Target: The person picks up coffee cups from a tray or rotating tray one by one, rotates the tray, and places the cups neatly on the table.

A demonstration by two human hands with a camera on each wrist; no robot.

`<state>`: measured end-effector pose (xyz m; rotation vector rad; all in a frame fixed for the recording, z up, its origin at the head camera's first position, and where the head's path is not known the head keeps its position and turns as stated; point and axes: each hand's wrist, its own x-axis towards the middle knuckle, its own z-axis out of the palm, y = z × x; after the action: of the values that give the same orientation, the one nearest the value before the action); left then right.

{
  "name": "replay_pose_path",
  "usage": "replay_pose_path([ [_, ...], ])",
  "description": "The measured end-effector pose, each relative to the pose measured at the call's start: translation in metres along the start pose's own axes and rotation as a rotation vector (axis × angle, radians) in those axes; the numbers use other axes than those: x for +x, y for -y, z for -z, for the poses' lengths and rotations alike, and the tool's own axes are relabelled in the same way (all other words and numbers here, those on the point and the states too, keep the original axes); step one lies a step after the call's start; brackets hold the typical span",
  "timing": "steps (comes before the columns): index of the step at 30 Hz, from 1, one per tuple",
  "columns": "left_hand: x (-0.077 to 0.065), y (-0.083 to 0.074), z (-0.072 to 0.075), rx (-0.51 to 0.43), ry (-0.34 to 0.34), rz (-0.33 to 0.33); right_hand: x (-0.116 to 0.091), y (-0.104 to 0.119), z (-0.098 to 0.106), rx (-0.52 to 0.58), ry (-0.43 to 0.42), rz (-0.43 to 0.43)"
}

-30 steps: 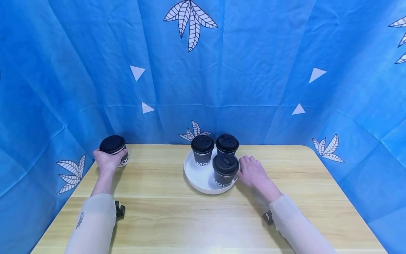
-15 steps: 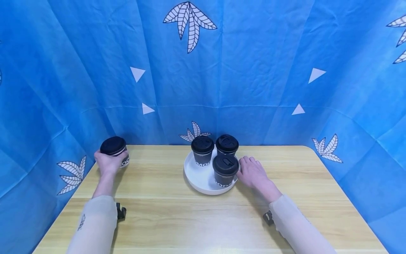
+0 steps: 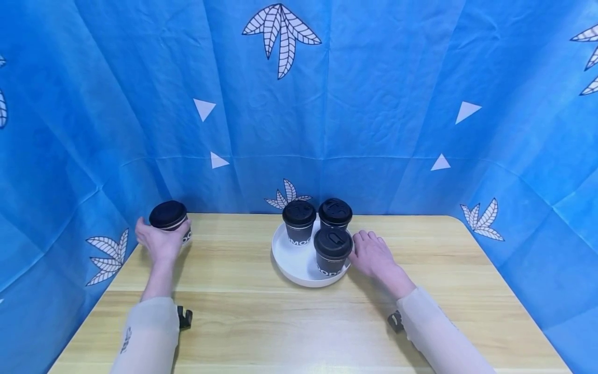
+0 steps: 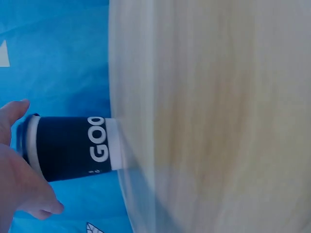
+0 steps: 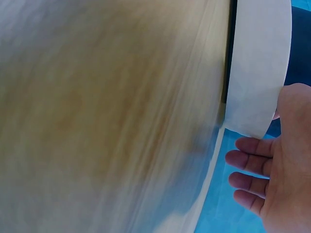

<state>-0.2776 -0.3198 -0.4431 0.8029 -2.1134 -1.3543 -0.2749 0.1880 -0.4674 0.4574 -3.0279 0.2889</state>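
Note:
A dark paper coffee cup (image 3: 169, 218) with a black lid stands upright at the table's back left corner. My left hand (image 3: 161, 240) is just in front of it, thumb and fingers spread to either side below the lid. In the left wrist view, the cup (image 4: 73, 145) has its white base on the table, and the left hand (image 4: 24, 179) has its fingers splayed away from the cup's wall. My right hand (image 3: 374, 253) rests at the right rim of a round white tray (image 3: 291, 267), its fingers (image 5: 250, 162) loosely extended beside the tray wall (image 5: 257, 63).
Three more lidded coffee cups stand on the tray: one back left (image 3: 299, 221), one back right (image 3: 335, 212), one in front (image 3: 332, 252). A blue cloth (image 3: 383, 78) with leaf prints hangs behind and beside the wooden table (image 3: 261, 332).
My left hand has loosened from the cup, its thumb and fingers spreading outward while the cup stays at the corner. The right hand and tray have not visibly moved.

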Motion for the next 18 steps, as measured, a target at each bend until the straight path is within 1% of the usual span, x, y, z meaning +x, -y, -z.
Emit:
replay_pose_path([
  [5, -0.010, -0.011, 0.001, -0.039, -0.017, -0.002, -0.001, 0.000, 0.000, 0.005, -0.006, -0.004],
  [8, -0.016, -0.018, 0.001, -0.067, -0.037, -0.028, -0.001, 0.000, 0.000, 0.008, 0.002, -0.004],
  [11, -0.024, -0.025, 0.000, -0.096, -0.070, -0.078, 0.000, 0.001, 0.000, 0.011, 0.011, -0.006],
  [18, -0.043, -0.037, -0.008, -0.151, -0.136, -0.210, 0.000, 0.000, -0.002, 0.007, 0.010, -0.006],
])
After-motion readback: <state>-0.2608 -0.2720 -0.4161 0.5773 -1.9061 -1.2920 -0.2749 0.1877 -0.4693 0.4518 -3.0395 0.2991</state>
